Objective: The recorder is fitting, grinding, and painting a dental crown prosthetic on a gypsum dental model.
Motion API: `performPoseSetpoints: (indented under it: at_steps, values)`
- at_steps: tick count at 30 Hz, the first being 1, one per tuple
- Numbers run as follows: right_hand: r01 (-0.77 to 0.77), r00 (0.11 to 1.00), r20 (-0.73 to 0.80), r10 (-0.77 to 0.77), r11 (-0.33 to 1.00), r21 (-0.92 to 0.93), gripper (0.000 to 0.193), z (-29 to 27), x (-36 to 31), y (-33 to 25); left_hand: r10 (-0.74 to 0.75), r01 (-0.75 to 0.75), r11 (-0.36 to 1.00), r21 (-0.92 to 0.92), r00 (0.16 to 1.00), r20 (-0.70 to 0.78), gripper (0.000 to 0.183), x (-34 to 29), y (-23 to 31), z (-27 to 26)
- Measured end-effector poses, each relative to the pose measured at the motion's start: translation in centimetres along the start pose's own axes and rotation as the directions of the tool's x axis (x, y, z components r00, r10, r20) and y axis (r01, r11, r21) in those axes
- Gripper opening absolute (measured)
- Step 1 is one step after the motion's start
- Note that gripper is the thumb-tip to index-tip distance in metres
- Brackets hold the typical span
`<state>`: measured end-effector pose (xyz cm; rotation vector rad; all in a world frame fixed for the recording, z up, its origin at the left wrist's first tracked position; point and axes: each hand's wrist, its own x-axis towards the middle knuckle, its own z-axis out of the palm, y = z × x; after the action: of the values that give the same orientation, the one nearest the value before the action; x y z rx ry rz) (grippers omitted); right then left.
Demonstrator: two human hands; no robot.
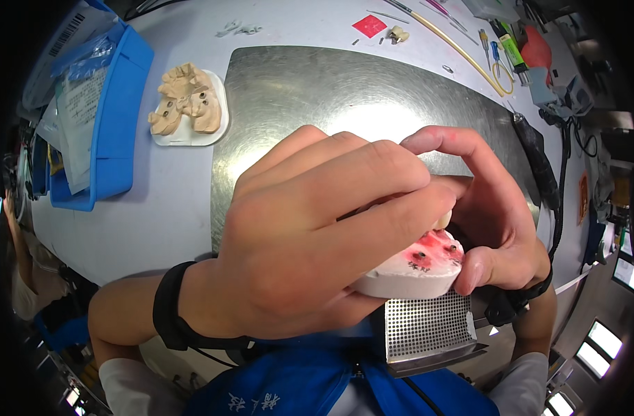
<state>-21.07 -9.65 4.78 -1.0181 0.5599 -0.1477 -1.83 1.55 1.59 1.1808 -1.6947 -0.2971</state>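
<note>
In front of my chest a white plaster dental model [393,281] is held between both hands. Its upper face is stained red around small dark metal posts, and a cream-coloured tooth [444,220] shows at its far side. My left hand [303,222] is closed around the model from the left, its bent fingers covering much of the top. From the right, my right hand [500,218] curls around it, with the thumb against the model's right edge and the index finger arched near the left fingers. What the hidden fingertips touch cannot be seen.
A metal plate [282,97] lies under the hands, with a perforated metal grille [428,329] nearer me. Leftward stand a beige dental model [190,97] and a blue bin [116,125] of bagged papers. A black corded handpiece [535,159] and a long thin rod [455,45] lie right.
</note>
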Motion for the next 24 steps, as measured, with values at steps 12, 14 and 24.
performPoseSetpoints:
  at_steps: [12, 14, 24]
  values:
    - [0.115, 0.985, 0.13, -0.116, 0.993, 0.009, 0.128, -1.5, 0.2, 1.3, -0.014, 0.015, 0.999, -0.041, 0.999, 0.034, 0.045, -0.1, 0.2, 0.0]
    - [0.126, 0.983, 0.132, -0.124, 0.992, -0.007, 0.13, -1.8, 0.1, 1.5, -0.094, 0.103, 0.982, -0.155, 0.994, 0.06, 0.044, -0.2, 0.6, 0.2]
    - [0.417, 0.902, -0.046, -0.429, 0.894, -0.16, 0.11, 0.1, -0.9, -2.6, -0.151, 0.161, 0.96, -0.23, 0.987, 0.06, 0.094, 3.8, 1.6, -2.9]
